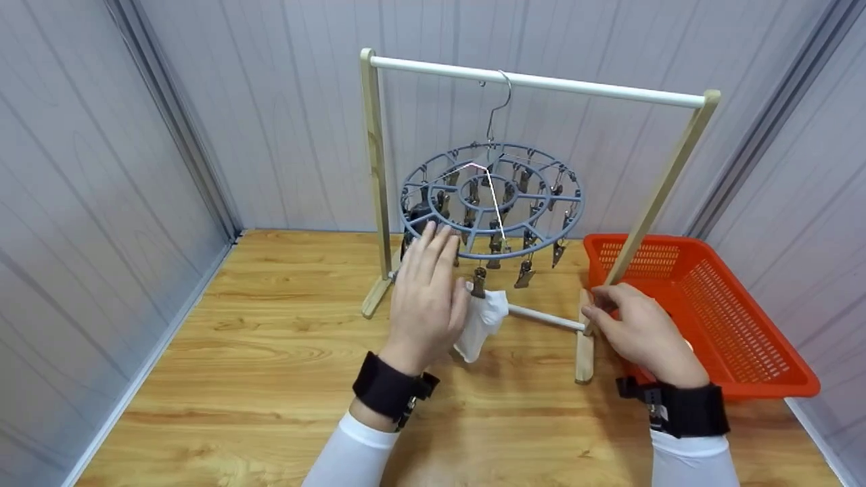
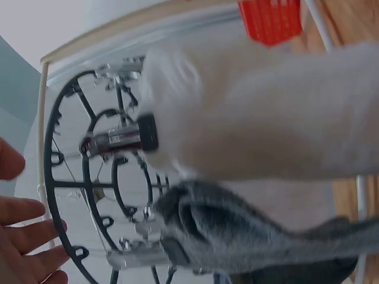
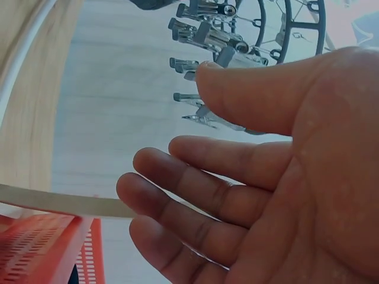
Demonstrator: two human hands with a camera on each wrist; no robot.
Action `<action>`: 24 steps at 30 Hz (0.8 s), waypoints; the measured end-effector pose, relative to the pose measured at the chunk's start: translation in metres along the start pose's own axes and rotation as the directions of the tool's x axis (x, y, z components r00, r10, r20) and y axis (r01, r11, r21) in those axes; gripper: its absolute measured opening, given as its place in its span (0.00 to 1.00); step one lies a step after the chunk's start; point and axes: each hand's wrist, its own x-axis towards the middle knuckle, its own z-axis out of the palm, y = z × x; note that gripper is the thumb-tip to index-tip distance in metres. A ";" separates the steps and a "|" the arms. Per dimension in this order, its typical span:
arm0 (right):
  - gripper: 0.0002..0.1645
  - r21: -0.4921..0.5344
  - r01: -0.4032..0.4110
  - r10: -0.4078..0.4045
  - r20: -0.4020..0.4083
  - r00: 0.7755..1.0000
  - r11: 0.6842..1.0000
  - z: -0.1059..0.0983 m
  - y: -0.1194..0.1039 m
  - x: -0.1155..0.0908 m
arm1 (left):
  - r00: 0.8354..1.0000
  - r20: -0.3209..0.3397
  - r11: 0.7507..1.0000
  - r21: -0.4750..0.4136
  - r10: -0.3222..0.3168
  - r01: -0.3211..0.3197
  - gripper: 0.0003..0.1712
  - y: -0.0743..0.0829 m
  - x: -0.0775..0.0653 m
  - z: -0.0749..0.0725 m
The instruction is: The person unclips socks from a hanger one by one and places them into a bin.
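A round grey clip hanger [image 1: 497,256] hangs by a hook from the rack's top bar. My left hand [image 1: 425,297] is at its near left rim, fingers straight, with fingertips right at the rim in the left wrist view. A white sock [image 1: 482,328] hangs from a clip [image 2: 121,140] beside that hand. Next to it in the left wrist view hangs a dark grey sock [image 2: 213,216]; another dark cloth [image 1: 421,211] is at the hanger's left side. My right hand [image 1: 643,331], loosely bent and holding nothing, is near the rack's right post, palm facing the right wrist camera.
The wooden rack has a white top bar [image 1: 541,82] and a right post [image 1: 666,182]. At the right stands an orange basket [image 1: 761,308] with slotted walls. Several bare metal clips [image 1: 525,274] dangle from the hanger. Everything stands on a wood-grain table [image 1: 270,352] between pale panels.
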 end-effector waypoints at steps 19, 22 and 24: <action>0.31 -0.015 0.036 -0.036 0.032 0.999 0.999 0.011 -0.005 0.003 | 0.996 0.085 0.997 0.073 0.017 -0.024 0.29 -0.003 -0.002 0.000; 0.31 -0.008 0.042 -0.041 0.046 0.998 0.999 0.014 -0.006 0.004 | 0.996 0.081 0.998 0.053 0.035 -0.039 0.29 -0.001 -0.001 0.000; 0.32 0.001 0.050 -0.050 0.059 0.997 0.999 0.017 -0.006 0.005 | 0.996 0.077 0.998 0.031 0.044 -0.047 0.28 0.000 0.000 0.000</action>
